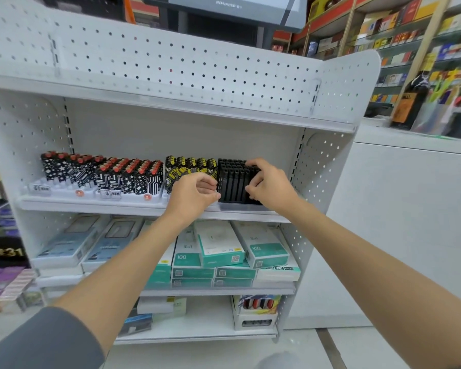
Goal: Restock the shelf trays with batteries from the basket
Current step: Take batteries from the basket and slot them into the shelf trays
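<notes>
Standing at the right end of the middle shelf, the black batteries are gripped over their top by the right hand, likely for squaring up; the left hand is curled against their left side, its hold unclear

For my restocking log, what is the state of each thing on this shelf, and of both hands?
Black batteries, upright, packed tight in their tray.
Tray, on the middle shelf, right end.
Left hand, fingers curled at the batteries' left side; grip unclear.
Right hand, grips the batteries' right side.
Yellow-black packs, upright, left of them.
Red-topped packs, upright in rows.
Teal boxes, stacked flat below.
</notes>
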`<control>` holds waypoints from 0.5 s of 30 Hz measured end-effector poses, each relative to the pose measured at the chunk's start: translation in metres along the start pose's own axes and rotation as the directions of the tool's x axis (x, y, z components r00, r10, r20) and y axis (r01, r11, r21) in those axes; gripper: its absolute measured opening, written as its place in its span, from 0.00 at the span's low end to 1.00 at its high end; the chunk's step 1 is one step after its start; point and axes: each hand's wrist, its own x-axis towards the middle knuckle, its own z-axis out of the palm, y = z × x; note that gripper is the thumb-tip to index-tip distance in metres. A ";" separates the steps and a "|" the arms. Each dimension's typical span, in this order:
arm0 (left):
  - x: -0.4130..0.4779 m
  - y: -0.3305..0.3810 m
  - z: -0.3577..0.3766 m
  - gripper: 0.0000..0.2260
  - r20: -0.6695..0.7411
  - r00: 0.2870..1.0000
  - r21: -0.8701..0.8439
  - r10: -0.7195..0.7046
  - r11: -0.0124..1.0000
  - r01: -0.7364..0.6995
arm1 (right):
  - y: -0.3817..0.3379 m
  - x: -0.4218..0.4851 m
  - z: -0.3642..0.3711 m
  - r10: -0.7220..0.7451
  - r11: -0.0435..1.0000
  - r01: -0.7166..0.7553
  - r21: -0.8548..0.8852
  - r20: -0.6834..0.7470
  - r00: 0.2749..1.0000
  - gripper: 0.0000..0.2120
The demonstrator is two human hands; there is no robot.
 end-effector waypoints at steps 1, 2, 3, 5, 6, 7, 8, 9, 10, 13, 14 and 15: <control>0.000 0.001 -0.001 0.09 -0.021 1.000 -0.004 0.014 1.000 -0.014 | -0.001 -0.002 -0.001 -0.022 0.999 0.021 -0.032 -0.033 0.999 0.25; -0.001 0.001 -0.003 0.09 -0.046 0.999 -0.004 0.023 1.000 -0.023 | -0.002 -0.005 -0.002 -0.041 0.998 0.037 -0.057 -0.064 0.997 0.26; -0.002 0.002 -0.006 0.09 -0.071 0.997 0.001 0.029 1.000 -0.029 | -0.005 -0.008 -0.003 -0.058 0.996 0.052 -0.075 -0.088 0.994 0.26; -0.005 0.002 -0.018 0.07 -0.106 0.994 0.026 0.022 0.999 -0.019 | -0.014 -0.013 -0.004 -0.079 0.993 0.069 -0.091 -0.107 0.991 0.22; -0.008 0.003 -0.027 0.07 -0.108 0.994 0.045 0.010 0.999 -0.005 | -0.020 -0.014 -0.003 -0.088 0.993 0.079 -0.090 -0.103 0.991 0.20; -0.012 0.002 -0.037 0.06 -0.102 0.995 0.070 -0.004 0.997 0.012 | -0.028 -0.016 0.000 -0.101 0.992 0.093 -0.085 -0.092 0.991 0.18; -0.018 0.001 -0.050 0.06 -0.094 0.995 0.099 -0.016 0.995 0.025 | -0.037 -0.018 0.004 -0.114 0.991 0.108 -0.078 -0.074 0.991 0.16; -0.024 -0.001 -0.064 0.06 -0.084 0.996 0.135 -0.025 0.990 0.036 | -0.047 -0.020 0.010 -0.125 0.990 0.122 -0.067 -0.044 0.991 0.14; -0.033 -0.003 -0.079 0.06 -0.072 0.997 0.181 -0.032 0.983 0.045 | -0.057 -0.022 0.018 -0.133 0.990 0.132 -0.057 -0.002 0.991 0.12; -0.065 -0.016 -0.134 0.07 -0.018 0.996 0.401 -0.092 0.911 0.092 | -0.099 -0.033 0.051 -0.163 0.982 0.174 -0.071 0.147 0.976 0.10; -0.078 -0.022 -0.153 0.08 -0.002 0.991 0.482 -0.134 0.868 0.118 | -0.115 -0.038 0.065 -0.183 0.976 0.202 -0.078 0.198 0.963 0.09; -0.091 -0.028 -0.172 0.09 0.007 0.983 0.557 -0.184 0.817 0.148 | -0.133 -0.045 0.081 -0.211 0.969 0.236 -0.074 0.247 0.946 0.08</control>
